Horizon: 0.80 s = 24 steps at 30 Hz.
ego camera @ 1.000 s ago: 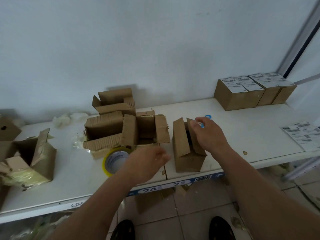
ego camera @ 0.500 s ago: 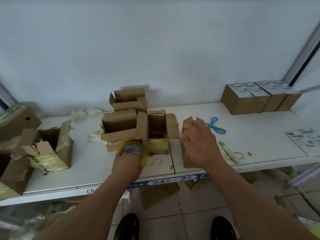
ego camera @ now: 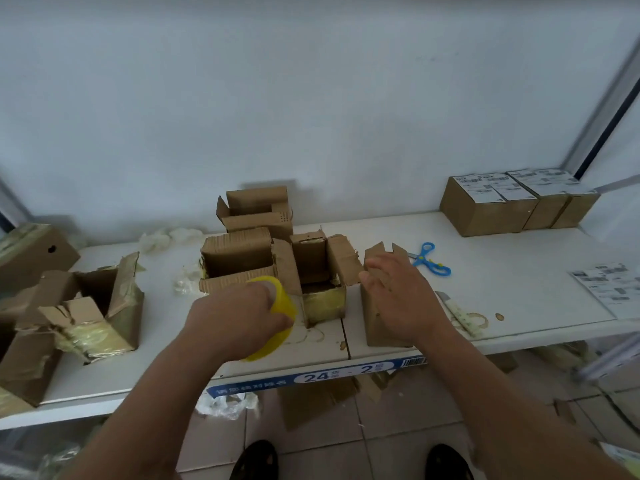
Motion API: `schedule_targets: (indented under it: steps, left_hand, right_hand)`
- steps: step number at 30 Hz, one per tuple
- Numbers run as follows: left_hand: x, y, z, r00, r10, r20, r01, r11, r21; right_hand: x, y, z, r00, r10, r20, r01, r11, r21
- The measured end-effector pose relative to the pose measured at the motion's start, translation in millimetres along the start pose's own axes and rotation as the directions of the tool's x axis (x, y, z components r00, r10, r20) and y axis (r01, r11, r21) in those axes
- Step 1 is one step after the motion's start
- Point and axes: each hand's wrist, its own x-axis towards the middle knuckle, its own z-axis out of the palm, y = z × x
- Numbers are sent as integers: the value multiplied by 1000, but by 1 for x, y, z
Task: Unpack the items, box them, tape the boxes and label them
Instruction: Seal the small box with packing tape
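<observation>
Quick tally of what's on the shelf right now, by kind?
Sealed, labelled boxes: 3
Open or torn boxes: 7
Tape roll, gripped by left hand: 1
Scissors: 1
Label sheet: 1
Total: 13

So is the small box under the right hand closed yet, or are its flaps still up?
Still open. Two flaps of the small box stick up past the right hand, which rests on its top; no tape on it is visible.
</observation>
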Motion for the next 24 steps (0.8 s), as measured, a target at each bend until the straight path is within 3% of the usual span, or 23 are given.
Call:
schedule_targets:
  steps: [7, 11, 13, 15, 17, 19, 24]
  left_hand:
    - [3, 29, -10, 984, 123, -132, -167, 899, -404]
    - [19, 64, -9, 959, 204, -198, -283, 752, -595]
    - [27, 82, -8, 952, 243, -187, -306, 701, -644]
    - [36, 98, -10, 944, 224, -244, -331, 681, -654]
    - [47, 111, -14, 931, 104, -350, -331, 647, -687]
    - [62, 121, -16, 933, 57, -354, -320, 581, -749]
    - [96, 140, -12, 954, 232, -192, -297, 612, -733]
  right_hand:
    - [-7, -17, -22, 996, 58, 73, -76, 960, 271]
    - [-12, -14, -32, 976, 102, 192, -204, 738, 643]
    - [-14, -11, -43, 981, 100, 167, -193, 614, 765]
    - [-15, -4, -54, 982, 125, 141, -187, 558, 808]
    - [-15, 6, -61, 978, 174, 116, -199, 608, 769]
    - [-17, 14, -67, 973, 199, 116, -220, 652, 725]
    - [-13, 28, -76, 975, 186, 119, -217, 716, 664]
